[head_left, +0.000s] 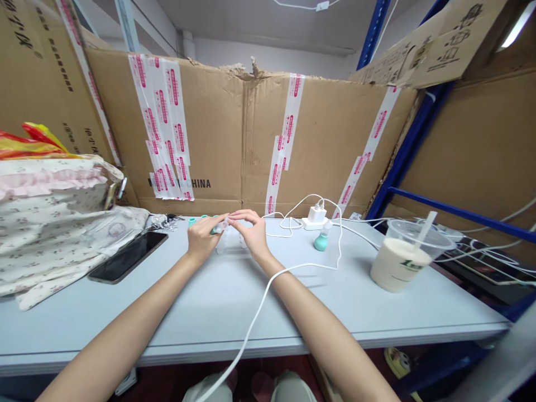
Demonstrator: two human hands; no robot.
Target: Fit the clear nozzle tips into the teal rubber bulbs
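Observation:
Over the middle of the desk my left hand (204,233) is closed around a small teal-and-clear plastic piece (218,228); its exact kind is too small to make out. The fingertips of my right hand (252,230) meet my left fingers at the clear end of that piece, closed in a pinch. A clear, blurred part hangs just below the fingers, and something whitish with marks shows under my right hand. Behind my left hand, small teal parts (192,221) stand on the desk. To the right sits a teal rubber bulb (321,240) with a clear top.
A white charger (317,215) with looping white cables stands behind the bulb; one cable (268,290) crosses over my right forearm. A drink cup (397,262) with a straw is at right. A black phone (129,257) and floral cloth bag (54,223) lie left. Cardboard (218,134) walls the back.

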